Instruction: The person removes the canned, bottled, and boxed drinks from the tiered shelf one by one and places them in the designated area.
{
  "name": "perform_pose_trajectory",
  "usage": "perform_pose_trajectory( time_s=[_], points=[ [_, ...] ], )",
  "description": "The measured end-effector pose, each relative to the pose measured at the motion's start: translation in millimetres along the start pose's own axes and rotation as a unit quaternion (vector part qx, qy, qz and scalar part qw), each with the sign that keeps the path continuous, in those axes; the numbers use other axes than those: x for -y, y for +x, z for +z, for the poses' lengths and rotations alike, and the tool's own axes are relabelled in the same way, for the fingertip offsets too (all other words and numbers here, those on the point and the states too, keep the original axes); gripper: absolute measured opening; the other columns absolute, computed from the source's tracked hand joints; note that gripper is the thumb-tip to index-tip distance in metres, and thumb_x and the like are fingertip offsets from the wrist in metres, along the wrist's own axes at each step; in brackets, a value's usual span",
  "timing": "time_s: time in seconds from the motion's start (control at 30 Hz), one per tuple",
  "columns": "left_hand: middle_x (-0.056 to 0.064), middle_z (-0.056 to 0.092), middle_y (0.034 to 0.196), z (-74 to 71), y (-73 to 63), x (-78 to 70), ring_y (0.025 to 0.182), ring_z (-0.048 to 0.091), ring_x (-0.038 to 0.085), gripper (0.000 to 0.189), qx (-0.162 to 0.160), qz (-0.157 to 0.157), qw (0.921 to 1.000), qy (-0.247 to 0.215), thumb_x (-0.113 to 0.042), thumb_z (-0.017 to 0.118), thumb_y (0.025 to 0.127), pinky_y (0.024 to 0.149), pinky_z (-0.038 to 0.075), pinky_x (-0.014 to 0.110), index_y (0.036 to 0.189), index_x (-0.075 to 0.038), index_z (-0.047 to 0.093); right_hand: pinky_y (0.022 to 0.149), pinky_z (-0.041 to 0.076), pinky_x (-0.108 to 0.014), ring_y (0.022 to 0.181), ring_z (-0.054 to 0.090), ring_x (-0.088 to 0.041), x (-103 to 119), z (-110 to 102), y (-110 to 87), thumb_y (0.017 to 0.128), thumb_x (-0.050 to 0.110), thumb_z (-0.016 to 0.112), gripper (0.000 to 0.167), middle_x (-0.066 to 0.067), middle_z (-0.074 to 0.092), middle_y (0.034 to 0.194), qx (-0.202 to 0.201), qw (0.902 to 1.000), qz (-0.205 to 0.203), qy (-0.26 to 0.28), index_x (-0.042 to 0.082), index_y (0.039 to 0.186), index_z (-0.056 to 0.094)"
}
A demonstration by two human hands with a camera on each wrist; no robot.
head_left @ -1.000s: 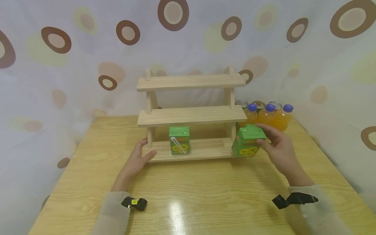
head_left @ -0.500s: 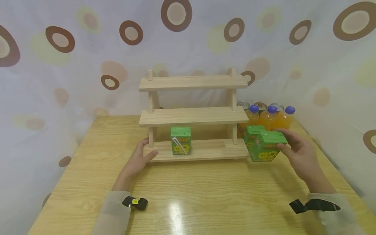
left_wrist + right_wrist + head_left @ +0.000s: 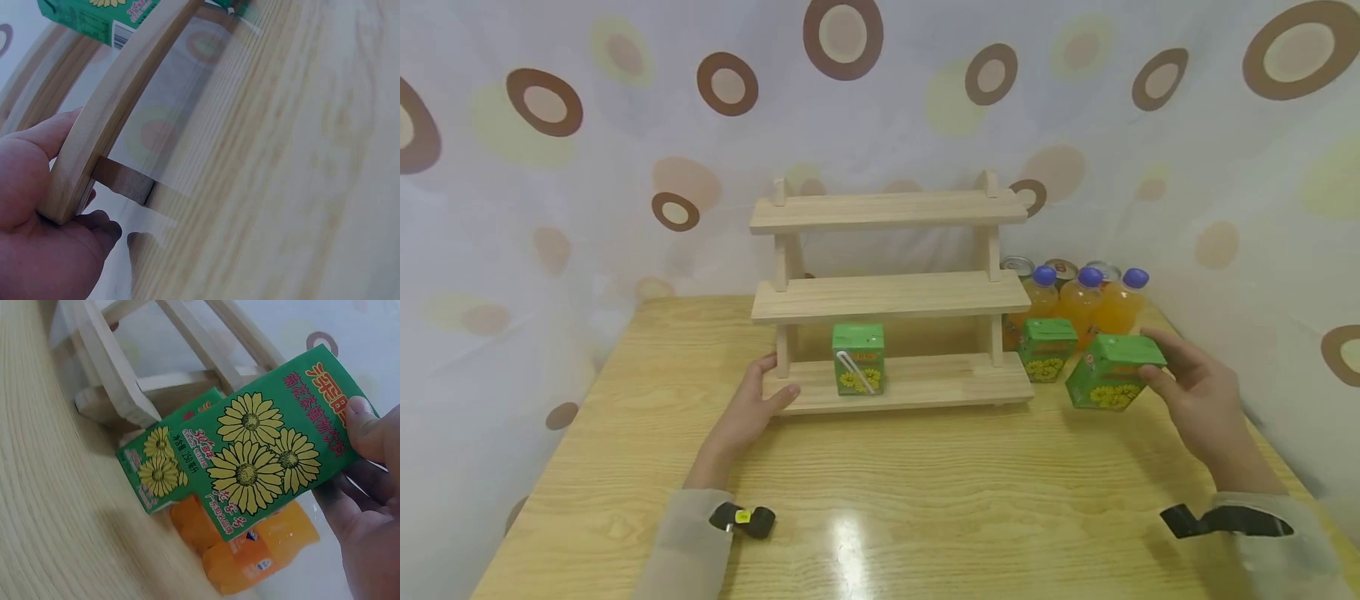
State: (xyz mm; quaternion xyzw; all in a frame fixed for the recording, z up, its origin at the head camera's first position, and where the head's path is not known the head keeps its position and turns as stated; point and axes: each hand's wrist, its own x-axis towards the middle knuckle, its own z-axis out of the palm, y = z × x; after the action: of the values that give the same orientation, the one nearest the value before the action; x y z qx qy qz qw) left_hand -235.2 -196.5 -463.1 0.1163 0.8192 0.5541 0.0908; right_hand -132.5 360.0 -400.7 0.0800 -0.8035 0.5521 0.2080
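My left hand (image 3: 756,400) grips the left end of the bottom board of a three-tier wooden display shelf (image 3: 891,296), thumb on top and fingers underneath in the left wrist view. My right hand (image 3: 1198,396) holds a green drink carton (image 3: 1116,372) with yellow flowers by its right side, tilted, between thumb and fingers. In the right wrist view, this carton (image 3: 275,437) overlaps a second green carton (image 3: 159,459), which stands on the table just right of the shelf. A third green carton (image 3: 859,360), with a white straw on its front, stands on the bottom board left of its middle.
Several orange drink bottles (image 3: 1078,304) with blue caps stand behind the second carton, right of the shelf. Metal cans (image 3: 1062,268) stand behind them. A patterned curtain (image 3: 902,100) encloses the back and sides of the wooden table (image 3: 955,483).
My right hand has moved right with the carton, away from the shelf's right end, uncovering the second carton on the table. My left hand stays on the bottom board.
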Motion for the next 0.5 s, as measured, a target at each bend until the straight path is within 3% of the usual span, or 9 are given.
perform_pose_trajectory(
  time_s=[0.27,0.5],
  points=[
    [0.014,0.017,0.161,1.1,0.6,2.9,0.149,0.007,0.034,0.067,0.000,0.004,1.0000,0.003,-0.032,0.059,0.100,0.116,0.008,0.060,0.153,-0.009,0.025,0.090,0.043,-0.008,0.124,0.049,0.001,-20.5,-10.3,6.0,0.096,-0.001,0.059,0.049,0.005,0.053,0.142,-0.011,0.9980,0.019,-0.058,0.003,0.144,0.048],
    [0.014,0.016,0.161,0.1,-1.1,-2.7,0.149,0.006,0.035,0.066,0.000,-0.005,1.0000,0.001,-0.029,0.059,0.101,0.116,0.007,0.060,0.153,-0.010,0.024,0.091,0.041,-0.006,0.135,0.042,-0.006,-37.9,-14.1,17.8,0.099,0.007,0.059,0.051,-0.006,0.043,0.151,-0.003,0.9937,0.041,-0.104,0.009,0.148,0.045]
  ],
)
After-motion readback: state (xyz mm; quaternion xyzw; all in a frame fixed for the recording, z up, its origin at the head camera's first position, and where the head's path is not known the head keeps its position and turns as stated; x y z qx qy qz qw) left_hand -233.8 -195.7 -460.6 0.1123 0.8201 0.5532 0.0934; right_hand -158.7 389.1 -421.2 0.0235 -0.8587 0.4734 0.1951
